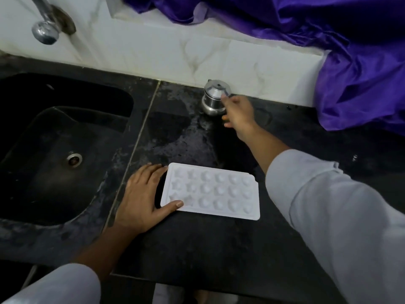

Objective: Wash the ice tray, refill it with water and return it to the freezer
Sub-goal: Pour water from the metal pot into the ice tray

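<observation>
A white ice tray [215,191] with star and round moulds lies flat on the black counter [197,244], just right of the sink. My left hand [144,198] rests on the tray's left end, thumb on its near corner, fingers spread along the edge. My right hand [237,113] is stretched to the back of the counter and touches a small steel pot [213,97] with a cone lid, fingers on its right side. Whether the fingers grip the pot is unclear.
A black sink [28,176] with a round drain [74,159] lies at the left. A chrome tap [45,25] hangs above it. White marble tiles line the back wall. A purple cloth [350,62] drapes over the ledge and counter at the right.
</observation>
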`<state>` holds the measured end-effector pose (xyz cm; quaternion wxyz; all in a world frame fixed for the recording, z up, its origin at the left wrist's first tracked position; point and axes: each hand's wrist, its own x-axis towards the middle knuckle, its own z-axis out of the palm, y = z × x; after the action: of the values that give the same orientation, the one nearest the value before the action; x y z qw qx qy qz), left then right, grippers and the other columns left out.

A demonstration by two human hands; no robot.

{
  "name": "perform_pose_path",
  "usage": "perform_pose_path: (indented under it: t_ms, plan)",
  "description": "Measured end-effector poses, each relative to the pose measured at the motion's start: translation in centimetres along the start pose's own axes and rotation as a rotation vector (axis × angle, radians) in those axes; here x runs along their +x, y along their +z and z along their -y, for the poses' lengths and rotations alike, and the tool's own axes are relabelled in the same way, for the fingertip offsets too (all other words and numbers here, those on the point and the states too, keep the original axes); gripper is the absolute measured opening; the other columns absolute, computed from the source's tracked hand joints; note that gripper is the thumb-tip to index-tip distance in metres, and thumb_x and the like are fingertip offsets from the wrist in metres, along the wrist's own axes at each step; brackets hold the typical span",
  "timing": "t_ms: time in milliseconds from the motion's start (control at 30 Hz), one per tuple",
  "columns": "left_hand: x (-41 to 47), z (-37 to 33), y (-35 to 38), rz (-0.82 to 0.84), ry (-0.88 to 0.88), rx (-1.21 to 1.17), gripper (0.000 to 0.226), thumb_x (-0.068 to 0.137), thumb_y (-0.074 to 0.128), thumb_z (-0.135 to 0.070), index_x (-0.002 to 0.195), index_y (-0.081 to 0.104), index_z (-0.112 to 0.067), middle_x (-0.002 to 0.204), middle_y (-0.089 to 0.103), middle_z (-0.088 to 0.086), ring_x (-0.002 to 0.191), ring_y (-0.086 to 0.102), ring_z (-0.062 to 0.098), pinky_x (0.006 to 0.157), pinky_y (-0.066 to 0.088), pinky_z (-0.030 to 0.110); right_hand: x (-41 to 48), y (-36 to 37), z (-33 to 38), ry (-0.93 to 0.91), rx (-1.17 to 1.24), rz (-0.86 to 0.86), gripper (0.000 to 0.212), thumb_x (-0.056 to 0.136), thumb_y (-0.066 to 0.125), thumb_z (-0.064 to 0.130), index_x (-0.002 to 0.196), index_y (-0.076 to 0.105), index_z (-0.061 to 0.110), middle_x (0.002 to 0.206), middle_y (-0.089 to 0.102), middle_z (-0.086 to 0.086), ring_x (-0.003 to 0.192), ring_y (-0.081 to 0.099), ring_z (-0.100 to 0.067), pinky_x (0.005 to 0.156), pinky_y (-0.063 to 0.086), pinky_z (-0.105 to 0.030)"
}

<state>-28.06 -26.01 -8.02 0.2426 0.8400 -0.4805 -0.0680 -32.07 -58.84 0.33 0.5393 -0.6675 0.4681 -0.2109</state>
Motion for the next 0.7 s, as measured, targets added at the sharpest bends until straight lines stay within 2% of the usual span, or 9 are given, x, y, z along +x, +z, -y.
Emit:
perform_pose_path:
  t_ms: [67, 167, 233, 333, 400, 533, 700]
  plan:
    - [0.0, 0.1, 0.1, 0.002, -0.005, 0.003, 0.102, 0.082, 0.043, -0.091, 0.154, 0.046, -0.018, 0.157, 0.047, 0.002, 0.152, 0.034, 0.026, 0.123, 0.029, 0.054, 1.3, 1.1, -0.4, 0.038, -0.017, -0.022, 0.034, 0.101, 0.061, 0.046, 0.086, 0.051, 0.018, 0.082, 0.063, -0.003, 0.066, 0.063, -0.017, 0.051, 0.052, -0.032]
    - [0.0, 0.2, 0.2, 0.002, -0.01, 0.001, 0.103, 0.081, 0.046, -0.091, 0.154, 0.046, -0.018, 0.157, 0.046, 0.003, 0.152, 0.034, 0.026, 0.123, 0.028, 0.053, 2.3, 1.7, -1.8, -0.027, -0.022, -0.01, 0.039, 0.103, 0.061, 0.042, 0.074, 0.052, 0.018, 0.077, 0.063, -0.005, 0.06, 0.06, -0.016, 0.045, 0.049, -0.028]
    - [-0.1, 0.2, 0.2, 0.002, -0.011, 0.009, 0.103, 0.081, 0.048, -0.091, 0.154, 0.045, -0.019, 0.157, 0.046, 0.002, 0.152, 0.034, 0.026, 0.123, 0.028, 0.053, 2.5, 1.5, -2.3, -0.061, 0.062, 0.06, 0.034, 0.105, 0.06, 0.034, 0.076, 0.057, 0.016, 0.077, 0.063, -0.003, 0.06, 0.06, -0.013, 0.048, 0.051, -0.027]
    - [-0.1, 0.3, 0.3, -0.003, -0.01, 0.01, 0.103, 0.081, 0.049, -0.091, 0.154, 0.045, -0.019, 0.157, 0.046, 0.002, 0.152, 0.034, 0.025, 0.123, 0.028, 0.053, 2.4, 1.0, -2.4, 0.03, 0.288, 0.159, 0.031, 0.107, 0.056, 0.026, 0.08, 0.059, 0.012, 0.077, 0.06, -0.004, 0.065, 0.062, -0.014, 0.059, 0.057, -0.029]
    - [0.0, 0.2, 0.2, -0.002, -0.013, 0.013, 0.103, 0.081, 0.048, -0.092, 0.154, 0.045, -0.019, 0.157, 0.046, 0.002, 0.152, 0.034, 0.025, 0.123, 0.028, 0.053, 1.9, 0.6, -2.6, 0.061, 0.371, 0.174, 0.033, 0.108, 0.055, 0.024, 0.078, 0.057, 0.012, 0.073, 0.058, -0.003, 0.063, 0.061, -0.015, 0.061, 0.057, -0.03]
    - [-0.1, 0.0, 0.1, 0.004, -0.023, 0.013, 0.105, 0.079, 0.046, -0.093, 0.155, 0.044, -0.02, 0.158, 0.045, 0.001, 0.153, 0.032, 0.024, 0.124, 0.027, 0.052, -1.2, -1.5, -2.9, 0.037, 0.453, 0.193, 0.036, 0.107, 0.053, 0.022, 0.072, 0.051, 0.016, 0.065, 0.053, 0.001, 0.057, 0.053, -0.012, 0.056, 0.049, -0.027]
    - [-0.1, -0.2, -0.1, 0.011, -0.01, 0.02, 0.105, 0.079, 0.046, -0.093, 0.154, 0.044, -0.019, 0.156, 0.046, 0.001, 0.152, 0.034, 0.025, 0.122, 0.029, 0.054, -7.2, -7.3, -2.4, -0.019, 0.573, 0.165, 0.039, 0.104, 0.05, 0.021, 0.066, 0.043, 0.02, 0.059, 0.041, 0.003, 0.052, 0.034, -0.012, 0.049, 0.03, -0.026]
